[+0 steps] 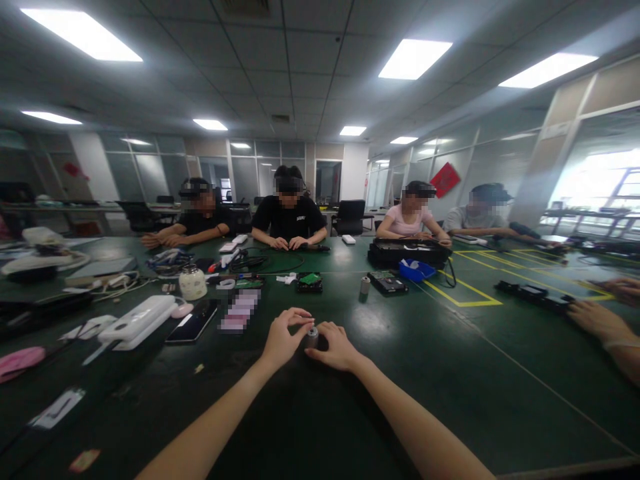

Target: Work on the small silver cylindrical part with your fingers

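Note:
A small grey metal cylinder (313,339) stands upright on the green table in front of me. My right hand (341,347) is closed around its right side, thumb low across the front and fingers behind. At its top edge, the thumb and forefinger of my left hand (286,339) come together in a pinch. Whatever is between those fingertips, if anything, is too small to make out. A second metal cylinder (365,286) stands farther off, apart from both hands, beside a hard drive (388,282).
An open drive with a green board (309,282) lies ahead. To the left are a phone (192,321), a white power strip (141,321) and a patterned jar (193,283). A black case (410,254) and blue tray (417,271) sit beyond. Co-workers sit opposite; another person's hand (600,319) is at right.

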A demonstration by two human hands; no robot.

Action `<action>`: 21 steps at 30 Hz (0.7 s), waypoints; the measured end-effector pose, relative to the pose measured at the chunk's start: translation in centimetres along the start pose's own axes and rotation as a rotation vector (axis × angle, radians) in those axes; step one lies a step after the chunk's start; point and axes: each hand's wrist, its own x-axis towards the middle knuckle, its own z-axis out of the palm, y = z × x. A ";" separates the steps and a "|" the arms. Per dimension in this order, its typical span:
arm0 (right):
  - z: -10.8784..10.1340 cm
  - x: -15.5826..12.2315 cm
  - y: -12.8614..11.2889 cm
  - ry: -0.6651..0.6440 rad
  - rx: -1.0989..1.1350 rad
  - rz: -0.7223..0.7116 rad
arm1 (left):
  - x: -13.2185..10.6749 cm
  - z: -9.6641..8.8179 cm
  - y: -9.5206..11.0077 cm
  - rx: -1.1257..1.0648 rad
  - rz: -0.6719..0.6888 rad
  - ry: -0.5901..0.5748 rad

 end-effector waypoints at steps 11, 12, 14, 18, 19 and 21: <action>-0.2 -0.1 -0.1 0.010 -0.018 -0.026 | -0.5 0.1 0.5 0.045 0.008 -0.066; -0.2 -0.1 -0.1 0.019 -0.027 -0.032 | -0.5 0.1 0.6 0.070 0.010 -0.049; -0.2 -0.1 0.0 0.045 -0.050 -0.041 | -0.5 0.1 0.7 0.148 0.007 -0.014; -0.3 -0.1 0.1 0.088 -0.095 -0.046 | -0.5 -0.1 0.9 0.231 -0.012 -0.025; -0.3 -0.1 0.2 0.089 -0.098 -0.049 | -0.5 -0.2 0.9 0.217 -0.016 -0.038; -0.4 -0.1 0.2 0.084 -0.091 -0.053 | -0.5 -0.1 0.8 0.163 -0.020 -0.055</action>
